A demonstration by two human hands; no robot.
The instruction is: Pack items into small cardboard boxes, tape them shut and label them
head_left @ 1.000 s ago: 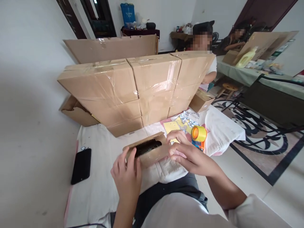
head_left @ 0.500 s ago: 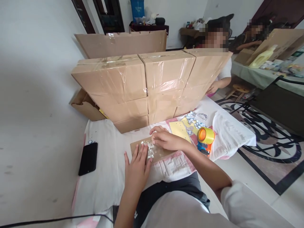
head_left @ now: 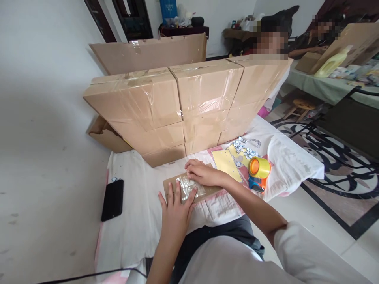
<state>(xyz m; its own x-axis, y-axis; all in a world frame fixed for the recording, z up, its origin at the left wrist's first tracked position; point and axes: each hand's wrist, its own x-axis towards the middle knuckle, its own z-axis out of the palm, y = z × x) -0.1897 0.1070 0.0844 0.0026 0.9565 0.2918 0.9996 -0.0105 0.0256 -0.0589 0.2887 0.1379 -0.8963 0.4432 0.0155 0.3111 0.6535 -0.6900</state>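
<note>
Small cardboard box (head_left: 209, 192) lies flat, lower middle of the frame, on the cloth-covered counter (head_left: 134, 236). Patch of clear tape (head_left: 186, 189) across its top, shiny and creased. Left hand (head_left: 177, 211) at the box's left part: grip spread, fingers down on cardboard and tape, thumb on the near side of the patch. Right hand (head_left: 204, 173) comes in from the right over the far side, fingers curled; fingertips too small to make out, so cannot tell whether that grip pinches anything. Tape roll (head_left: 262, 167), yellow with orange core, sits on a blue-and-orange dispenser (head_left: 257, 184), right of centre, apart from both hands. Black tablet (head_left: 112, 200) flat, lower left.

Risks, my judgement: creases could trap air, so the tape may hold poorly and peel at an edge. Hard pressing mid-top could dent the box if it's hollow there. Cloth (head_left: 211, 211) is rumpled along the near side; uneven pushing could make it slip and carry the box along. Dispenser stands just beside the right forearm (head_left: 251, 201), so a careless swing could knock it.

Writing: blue bin (head_left: 168, 10), top middle, has pale lettering, too small to read. Yellow jug (head_left: 333, 65), upper right: no label legible. No brand readable on box, dispenser or tablet.
</note>
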